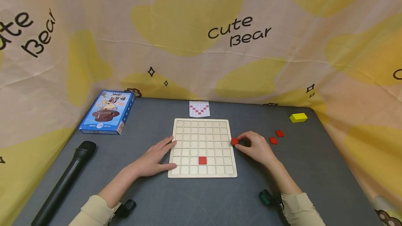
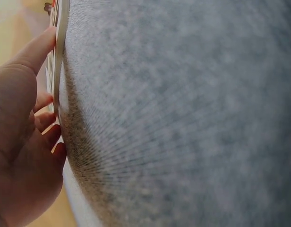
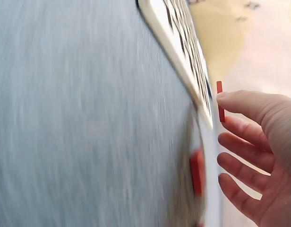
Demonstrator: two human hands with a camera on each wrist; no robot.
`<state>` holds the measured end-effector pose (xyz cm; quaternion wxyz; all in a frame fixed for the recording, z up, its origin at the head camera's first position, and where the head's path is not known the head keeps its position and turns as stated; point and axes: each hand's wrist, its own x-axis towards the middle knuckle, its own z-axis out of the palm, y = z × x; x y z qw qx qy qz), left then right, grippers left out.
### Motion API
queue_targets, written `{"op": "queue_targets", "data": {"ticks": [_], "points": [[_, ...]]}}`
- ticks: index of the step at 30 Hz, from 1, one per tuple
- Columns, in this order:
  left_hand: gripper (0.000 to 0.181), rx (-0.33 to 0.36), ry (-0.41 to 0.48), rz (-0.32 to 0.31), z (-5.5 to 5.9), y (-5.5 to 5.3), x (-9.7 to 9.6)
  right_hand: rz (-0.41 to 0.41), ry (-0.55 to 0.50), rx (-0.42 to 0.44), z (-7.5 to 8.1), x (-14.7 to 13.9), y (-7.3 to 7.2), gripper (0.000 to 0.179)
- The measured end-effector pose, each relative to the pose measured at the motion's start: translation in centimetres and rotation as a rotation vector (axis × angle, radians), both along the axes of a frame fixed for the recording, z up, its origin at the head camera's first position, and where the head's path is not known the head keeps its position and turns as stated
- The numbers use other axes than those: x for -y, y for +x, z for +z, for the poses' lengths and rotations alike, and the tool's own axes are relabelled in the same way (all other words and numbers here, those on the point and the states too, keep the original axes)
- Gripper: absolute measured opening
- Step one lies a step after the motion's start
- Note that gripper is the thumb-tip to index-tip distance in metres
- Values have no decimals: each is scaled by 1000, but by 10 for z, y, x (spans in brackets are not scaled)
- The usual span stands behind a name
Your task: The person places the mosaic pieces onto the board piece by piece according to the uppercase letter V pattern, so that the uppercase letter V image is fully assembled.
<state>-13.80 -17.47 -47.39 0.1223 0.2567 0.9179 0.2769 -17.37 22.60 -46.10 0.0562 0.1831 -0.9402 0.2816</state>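
right hand (image 1: pixel 255 147) pinches flat red square tile (image 1: pixel 234 141) near right edge of cream gridded square board (image 1: pixel 202 137); left hand (image 1: pixel 154 159), thumb spread from fingers, touches left edge.

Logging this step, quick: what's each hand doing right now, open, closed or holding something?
Left hand: open, touching the left edge of the cream grid board.
Right hand: holding a red square tile in a pinch.
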Motion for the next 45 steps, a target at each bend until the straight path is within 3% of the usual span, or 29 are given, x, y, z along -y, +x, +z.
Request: {"op": "queue_targets", "data": {"ticks": [12,23,35,45], "points": [[86,-2,-2,2,1,1,-1,158,-74,70,2,66,12,19],[86,-6,-5,0,-1,0,-1,244,-78,82,1,103,13,19],[87,7,-13,2,1,0,-1,221,55,61,0,122,14,21],[86,1,-9,-2,0,1,1,192,70,40,-1,127,15,21]]}}
